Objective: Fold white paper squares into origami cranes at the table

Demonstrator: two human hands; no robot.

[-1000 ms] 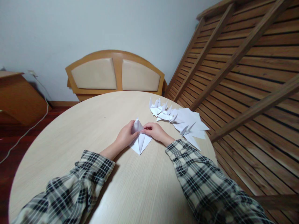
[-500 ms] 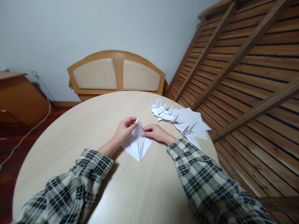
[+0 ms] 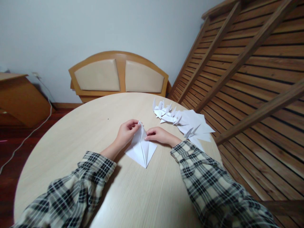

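Note:
A sheet of white paper (image 3: 139, 149), folded into a kite-like shape with a crease down its middle, lies on the round table in front of me. My left hand (image 3: 128, 130) pinches its narrow far tip between thumb and fingers. On the paper's right edge, my right hand (image 3: 158, 135) is closed, with thumb and finger gripping a flap partway down. The paper's wide near corner points toward me. Part of the upper paper is hidden behind my fingers.
Several folded white paper cranes (image 3: 166, 112) stand at the table's far right. Beside them lie loose white paper sheets (image 3: 198, 125). The pale round table (image 3: 71, 142) has a headboard (image 3: 122, 74) behind it and a slatted wooden frame (image 3: 249, 72) on the right.
The paper's near corner has swung slightly right and toward me, and its far tip has tilted a little left. Both hands keep their pinch, almost unmoved.

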